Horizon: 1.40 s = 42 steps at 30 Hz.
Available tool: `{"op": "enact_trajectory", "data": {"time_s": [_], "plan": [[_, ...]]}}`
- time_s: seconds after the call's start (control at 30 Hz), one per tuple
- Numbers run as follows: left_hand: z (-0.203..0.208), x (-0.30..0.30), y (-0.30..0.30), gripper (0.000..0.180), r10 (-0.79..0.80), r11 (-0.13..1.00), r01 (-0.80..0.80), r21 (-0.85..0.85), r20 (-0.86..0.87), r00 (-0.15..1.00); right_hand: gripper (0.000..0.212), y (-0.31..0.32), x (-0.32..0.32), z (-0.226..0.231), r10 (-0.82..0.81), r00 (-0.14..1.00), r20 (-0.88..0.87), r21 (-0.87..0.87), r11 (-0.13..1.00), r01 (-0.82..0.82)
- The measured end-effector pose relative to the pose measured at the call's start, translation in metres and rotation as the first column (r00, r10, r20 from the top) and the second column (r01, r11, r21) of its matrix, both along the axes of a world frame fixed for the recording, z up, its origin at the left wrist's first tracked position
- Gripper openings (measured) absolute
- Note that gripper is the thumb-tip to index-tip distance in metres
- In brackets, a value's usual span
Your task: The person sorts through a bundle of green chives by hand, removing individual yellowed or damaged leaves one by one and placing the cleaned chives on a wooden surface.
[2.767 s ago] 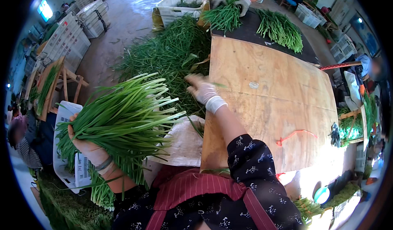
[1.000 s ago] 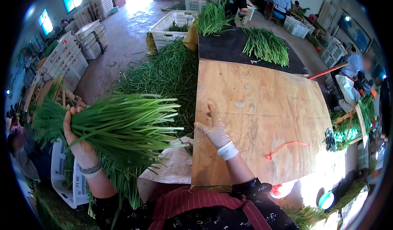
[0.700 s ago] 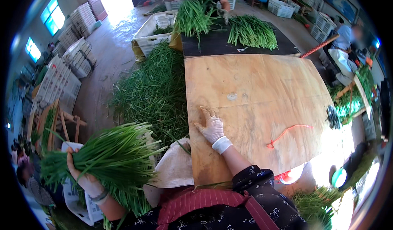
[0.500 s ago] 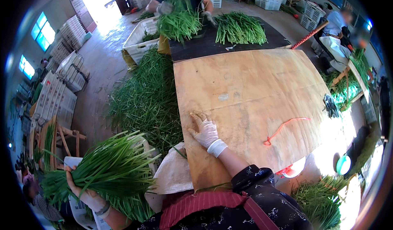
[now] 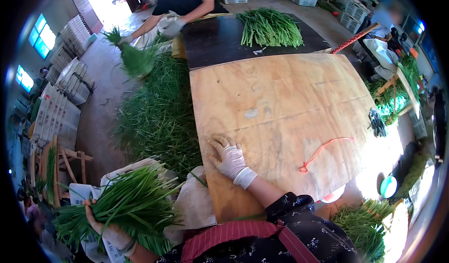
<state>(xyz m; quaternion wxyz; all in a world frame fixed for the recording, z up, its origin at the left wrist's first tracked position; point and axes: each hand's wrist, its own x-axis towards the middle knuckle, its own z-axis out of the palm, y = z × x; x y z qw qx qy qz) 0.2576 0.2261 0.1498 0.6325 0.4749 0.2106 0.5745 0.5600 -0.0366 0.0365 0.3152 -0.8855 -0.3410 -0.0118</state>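
My left hand [image 5: 111,234], in a thin glove with bare-looking fingertips, is closed round a big bunch of garlic chives [image 5: 135,195] with long flat green leaves. The bunch lies over a white plastic crate [image 5: 114,253] at the lower left. On the near left part of a plywood board [image 5: 280,104], my right hand [image 5: 230,160] rests palm down in a pale glove with dirty fingertips. Its fingers are spread and it holds nothing. A loose orange-red cord [image 5: 320,154] lies on the board to the right of that hand.
Loose greens [image 5: 156,115] are heaped left of the board. Beyond it, a dark tabletop [image 5: 210,40] bears a chive bundle [image 5: 271,28]. A co-worker [image 5: 187,3] there holds a bunch [image 5: 138,59] out leftward. Dark gloves [image 5: 377,122] lie at the board's right edge; more greens [image 5: 365,230] lie lower right.
The co-worker has leaned left and swung a bunch from the dark tabletop out over the floor heap. My left hand has shifted slightly lower with its chives; my right hand stays on the board.
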Motion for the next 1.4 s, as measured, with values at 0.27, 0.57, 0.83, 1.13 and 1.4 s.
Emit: {"op": "enact_trajectory", "data": {"time_s": [0.27, 0.57, 0.83, 1.13, 1.4], "plan": [[-0.003, 0.035, -0.023, 0.073, 0.228, 0.75, 0.102, 0.654, -0.4, 0.888, 0.046, -0.006, 0.012, 0.003, 0.166, 0.98, -0.107, 0.072, 0.985, -0.159], [-0.018, 0.057, -0.006, 0.05, 0.441, 0.809, -0.115, 0.577, -0.465, 0.768, 0.042, -0.021, 0.138, 0.067, 0.101, 0.977, -0.186, -0.071, 0.991, -0.116], [-0.029, 0.081, 0.01, 0.047, 0.368, 0.91, -0.184, 0.372, -0.52, 0.771, 0.047, -0.007, 0.273, 0.02, -0.179, 0.983, -0.05, -0.049, 0.983, 0.176], [-0.029, 0.09, -0.003, 0.051, 0.388, 0.892, -0.189, 0.41, -0.482, 0.786, 0.053, 0.003, 0.279, -0.01, -0.173, 0.984, -0.03, -0.014, 0.985, 0.173], [-0.026, 0.085, -0.004, 0.05, 0.493, 0.767, -0.109, 0.632, -0.473, 0.73, 0.057, -0.003, 0.298, -0.024, -0.19, 0.962, -0.196, 0.177, 0.958, 0.225]]}}
